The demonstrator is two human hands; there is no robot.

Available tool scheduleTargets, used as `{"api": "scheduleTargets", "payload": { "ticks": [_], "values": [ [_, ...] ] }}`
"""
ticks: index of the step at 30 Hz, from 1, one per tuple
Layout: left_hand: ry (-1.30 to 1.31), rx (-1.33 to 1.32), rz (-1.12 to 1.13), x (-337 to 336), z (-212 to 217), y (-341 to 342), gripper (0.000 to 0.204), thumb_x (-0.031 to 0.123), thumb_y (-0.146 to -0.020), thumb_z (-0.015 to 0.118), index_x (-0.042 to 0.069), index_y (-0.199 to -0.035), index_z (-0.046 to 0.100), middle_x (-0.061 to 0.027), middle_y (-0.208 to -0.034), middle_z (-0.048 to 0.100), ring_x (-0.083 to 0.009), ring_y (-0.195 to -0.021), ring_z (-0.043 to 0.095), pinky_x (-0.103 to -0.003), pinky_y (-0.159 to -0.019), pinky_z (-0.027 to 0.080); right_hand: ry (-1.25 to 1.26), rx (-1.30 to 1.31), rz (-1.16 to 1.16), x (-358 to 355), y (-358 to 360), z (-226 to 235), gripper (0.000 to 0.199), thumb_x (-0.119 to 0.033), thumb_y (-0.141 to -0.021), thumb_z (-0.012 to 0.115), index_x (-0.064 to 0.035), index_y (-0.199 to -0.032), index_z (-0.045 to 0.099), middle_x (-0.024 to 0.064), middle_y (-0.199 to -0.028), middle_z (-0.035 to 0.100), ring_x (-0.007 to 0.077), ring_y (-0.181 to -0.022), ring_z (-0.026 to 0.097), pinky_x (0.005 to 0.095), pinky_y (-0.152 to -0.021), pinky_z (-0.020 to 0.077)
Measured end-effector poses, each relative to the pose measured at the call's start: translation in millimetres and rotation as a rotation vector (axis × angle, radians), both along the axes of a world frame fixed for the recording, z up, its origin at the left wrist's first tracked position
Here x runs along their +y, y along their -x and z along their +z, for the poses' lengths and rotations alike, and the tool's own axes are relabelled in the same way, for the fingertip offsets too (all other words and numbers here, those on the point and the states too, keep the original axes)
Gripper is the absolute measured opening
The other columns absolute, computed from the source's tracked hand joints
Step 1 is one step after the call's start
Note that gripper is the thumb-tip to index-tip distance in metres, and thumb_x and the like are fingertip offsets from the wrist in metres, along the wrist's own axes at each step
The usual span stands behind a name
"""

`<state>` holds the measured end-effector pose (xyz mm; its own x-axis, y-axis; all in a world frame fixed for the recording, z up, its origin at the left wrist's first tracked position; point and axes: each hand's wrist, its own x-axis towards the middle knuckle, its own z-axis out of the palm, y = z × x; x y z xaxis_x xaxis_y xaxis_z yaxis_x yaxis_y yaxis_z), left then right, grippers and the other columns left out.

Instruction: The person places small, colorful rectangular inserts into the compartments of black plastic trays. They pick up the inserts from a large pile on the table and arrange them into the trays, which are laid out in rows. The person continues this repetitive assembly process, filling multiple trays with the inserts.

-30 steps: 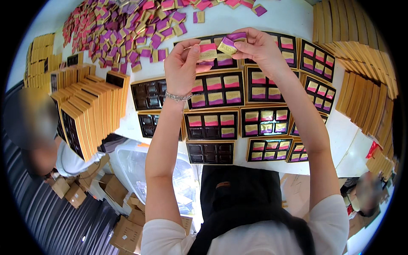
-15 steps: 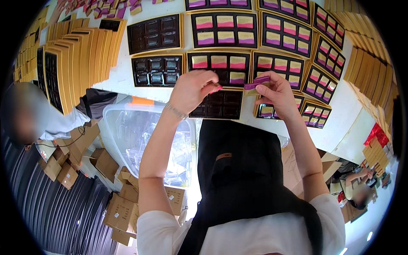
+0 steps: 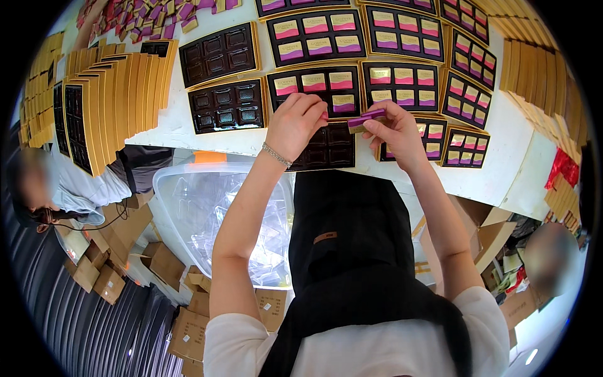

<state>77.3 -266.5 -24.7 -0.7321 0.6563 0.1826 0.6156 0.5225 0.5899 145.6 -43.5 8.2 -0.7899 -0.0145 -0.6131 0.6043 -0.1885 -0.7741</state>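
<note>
My left hand (image 3: 294,129) is closed, fingertips pinched over the lower row of a six-compartment chocolate box (image 3: 317,74). A bit of pink shows at those fingertips, the edge of a small wrapped chocolate (image 3: 325,115) mostly hidden by the fingers. That box has gold-and-pink pieces along its far row and a gold-and-purple piece (image 3: 343,102) at the near right. Right of it, my right hand (image 3: 399,135) pinches several gold-and-purple wrapped chocolates (image 3: 359,124) between thumb and fingers. Below my hands lies a bare dark tray (image 3: 330,149), partly covered by my left hand.
Filled boxes (image 3: 402,85) stand in rows to the right; unfilled trays (image 3: 227,103) lie left. Stacked gold boxes (image 3: 125,103) line the left, with loose chocolates (image 3: 151,17) behind. A clear plastic bin (image 3: 213,207) sits below the table edge. Other people are at both sides.
My left hand has closed in lower over the box's near row, and its chocolate is now mostly hidden. My right hand has shifted slightly left, still holding its chocolates. The view has shifted a little.
</note>
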Motion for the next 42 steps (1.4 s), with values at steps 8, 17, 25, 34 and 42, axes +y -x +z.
{"api": "scheduleTargets", "payload": {
  "ticks": [8,17,25,34,42],
  "values": [
    [-0.098,-0.099,-0.043,10,9,-35,0.039,0.013,-0.068,0.078,0.006,-0.104,0.065,-0.0075,-0.100,0.065,-0.0277,-0.092,0.061,-0.036,-0.080,0.052,-0.105,0.068,-0.003,6,2,-4,0.022,0.000,-0.086,0.065,-0.0010,-0.107,0.058,0.0059,-0.088,0.066,0.0092,-0.074,0.059,0.0234,-0.060,0.0499],
    [-0.272,-0.207,0.358,24,15,-61,0.045,0.014,-0.070,0.079,0.002,-0.110,0.063,-0.0086,-0.099,0.065,-0.0289,-0.092,0.062,-0.039,-0.080,0.051,-0.235,0.070,0.189,0,9,3,0.022,0.002,-0.085,0.063,0.0001,-0.107,0.059,0.0091,-0.092,0.068,0.0118,-0.075,0.064,0.0255,-0.063,0.0528],
    [-0.454,-0.493,0.648,4,18,-52,0.038,-0.006,-0.084,0.063,0.008,-0.119,0.065,-0.0079,-0.091,0.061,-0.0157,-0.075,0.062,-0.026,-0.068,0.053,-0.452,0.372,0.382,-36,25,-7,0.014,-0.002,-0.090,0.059,0.0003,-0.102,0.065,0.0084,-0.091,0.064,0.0195,-0.078,0.064,0.0300,-0.066,0.0524],
    [-0.680,-0.550,1.072,-2,-16,-38,0.017,0.002,-0.083,0.073,-0.002,-0.097,0.066,-0.0055,-0.082,0.067,-0.0100,-0.073,0.063,-0.023,-0.066,0.053,-1.038,0.975,0.920,-63,64,-9,0.032,-0.004,-0.073,0.062,-0.0088,-0.104,0.069,0.0073,-0.102,0.058,0.0236,-0.101,0.057,0.0322,-0.077,0.0524],
    [0.098,0.142,0.738,-14,-5,-43,0.038,0.020,-0.076,0.079,0.002,-0.104,0.062,-0.0124,-0.106,0.056,-0.0292,-0.097,0.056,-0.041,-0.081,0.047,-1.164,0.949,0.733,-62,17,-21,0.047,-0.014,-0.078,0.064,0.0009,-0.122,0.058,0.0129,-0.137,0.050,0.0288,-0.128,0.046,0.0440,-0.099,0.0447]
  ]
}}
